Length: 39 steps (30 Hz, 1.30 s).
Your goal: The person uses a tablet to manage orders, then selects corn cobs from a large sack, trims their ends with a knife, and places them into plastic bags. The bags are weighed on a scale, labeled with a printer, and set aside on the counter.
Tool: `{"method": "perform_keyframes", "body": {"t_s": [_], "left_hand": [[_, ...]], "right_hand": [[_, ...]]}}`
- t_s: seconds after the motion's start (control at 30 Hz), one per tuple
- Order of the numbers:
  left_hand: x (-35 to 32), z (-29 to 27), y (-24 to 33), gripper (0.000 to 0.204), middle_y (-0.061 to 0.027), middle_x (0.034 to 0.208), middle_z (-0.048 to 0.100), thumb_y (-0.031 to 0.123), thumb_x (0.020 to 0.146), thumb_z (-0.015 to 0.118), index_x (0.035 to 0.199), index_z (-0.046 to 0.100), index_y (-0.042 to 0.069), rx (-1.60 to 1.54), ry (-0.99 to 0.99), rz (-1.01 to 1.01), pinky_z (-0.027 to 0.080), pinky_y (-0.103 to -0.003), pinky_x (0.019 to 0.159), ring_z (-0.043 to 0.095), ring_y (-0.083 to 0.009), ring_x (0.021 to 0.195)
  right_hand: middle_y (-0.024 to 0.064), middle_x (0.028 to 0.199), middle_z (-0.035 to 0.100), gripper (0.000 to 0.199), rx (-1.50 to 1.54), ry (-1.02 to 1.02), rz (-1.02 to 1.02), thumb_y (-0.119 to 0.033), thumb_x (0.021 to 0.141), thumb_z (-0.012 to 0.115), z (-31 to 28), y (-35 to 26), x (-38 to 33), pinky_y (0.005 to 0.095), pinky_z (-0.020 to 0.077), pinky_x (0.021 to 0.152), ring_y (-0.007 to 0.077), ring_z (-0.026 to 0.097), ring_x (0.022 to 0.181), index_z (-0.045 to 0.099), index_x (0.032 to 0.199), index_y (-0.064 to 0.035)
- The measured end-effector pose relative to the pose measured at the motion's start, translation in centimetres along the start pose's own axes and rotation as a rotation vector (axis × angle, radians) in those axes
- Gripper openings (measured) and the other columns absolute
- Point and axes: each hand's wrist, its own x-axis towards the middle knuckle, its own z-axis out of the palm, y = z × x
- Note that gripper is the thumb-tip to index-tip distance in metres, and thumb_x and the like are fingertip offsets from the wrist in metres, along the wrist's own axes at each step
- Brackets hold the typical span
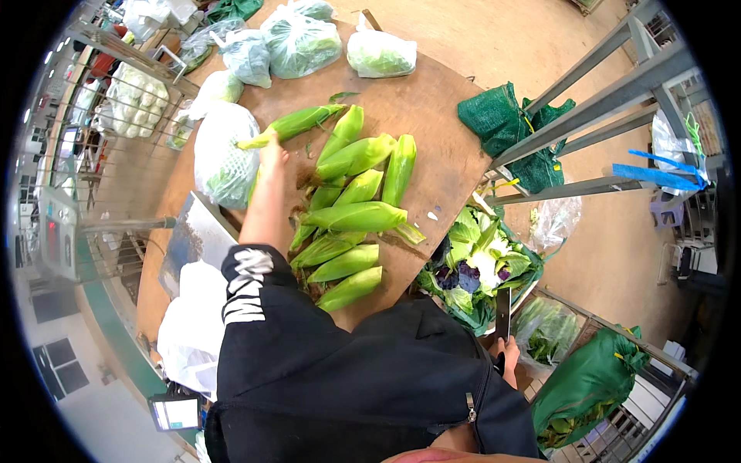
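My left hand (273,153) reaches over the wooden table and pinches an unhusked ear of corn (307,121) close to its left end. Several more green ears of corn (359,217) lie in a loose pile just right of that forearm, mostly side by side. Down at the lower right, my right hand (508,353) grips a knife (503,310) with a broad blade pointing up, beside a crate of leafy trimmings (472,262). Part of its handle is hidden in the fingers.
Bagged vegetables (301,45) line the table's far edge, and a white-netted bag (225,154) sits left of my hand. A metal scale plate (197,243) is at the left. Green sacks (494,123) and a metal frame (594,131) stand right. A green bag (583,386) lies lower right.
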Motion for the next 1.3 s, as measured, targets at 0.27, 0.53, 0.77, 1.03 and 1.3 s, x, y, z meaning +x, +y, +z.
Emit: {"method": "perform_keyframes", "body": {"t_s": [0.27,0.53,0.77,1.03,1.3], "left_hand": [[14.6,1.5,2.3,0.071,-0.0116,0.124,0.064,0.055,0.083,0.079,0.126,0.057,0.004,-0.635,0.196,-0.224,0.053,-0.052,0.094,0.063,-0.0347,0.107],[-4.7,-1.7,7.6,0.035,-0.0131,0.121,0.070,0.022,0.091,0.076,0.118,0.065,0.003,-1.055,-0.572,0.168,0.049,-0.049,0.107,0.064,-0.0309,0.116],[-33.3,4.3,2.0,0.071,-0.0177,0.136,0.057,0.046,0.093,0.071,0.141,0.050,-0.001,-1.070,-1.076,-0.106,0.050,-0.046,0.106,0.054,-0.0323,0.127],[-48.1,15.0,-11.7,0.069,-0.0164,0.111,0.069,0.031,0.077,0.087,0.125,0.056,-0.006,0.594,-1.233,-0.100,0.057,-0.039,0.086,0.069,-0.0278,0.097],[-58.8,19.8,-12.0,0.083,-0.0303,0.113,0.068,0.035,0.067,0.087,0.127,0.049,-0.008,1.289,-1.348,0.767,0.053,-0.046,0.094,0.067,-0.0418,0.107]], "right_hand": [[0.0239,0.083,0.070,0.029,-0.197,-0.068,-0.005,-0.031,0.094,0.067,-2.2,-2.0,0.9,0.0566,0.0526,0.074,0.0476,0.068,0.083,0.062,0.095,-0.0023],[0.0248,0.075,0.065,0.027,-0.020,0.187,0.026,-0.029,0.094,0.069,-3.2,-1.0,-3.5,0.0549,0.0500,0.065,0.0479,0.065,0.074,0.061,0.095,-0.0037],[0.0220,0.073,0.066,0.026,0.279,0.221,0.102,-0.033,0.095,0.068,-0.1,-2.1,-1.3,0.0552,0.0502,0.067,0.0467,0.066,0.077,0.062,0.100,-0.0077],[0.0196,0.078,0.068,0.019,0.386,0.283,-0.066,-0.026,0.096,0.065,-3.6,-4.0,-2.1,0.0477,0.0531,0.067,0.0402,0.068,0.072,0.064,0.102,-0.0080],[0.0215,0.081,0.071,0.020,0.463,0.750,-0.424,-0.013,0.093,0.066,-9.6,-5.0,-5.6,0.0453,0.0577,0.067,0.0399,0.071,0.073,0.069,0.110,-0.0042]]}}
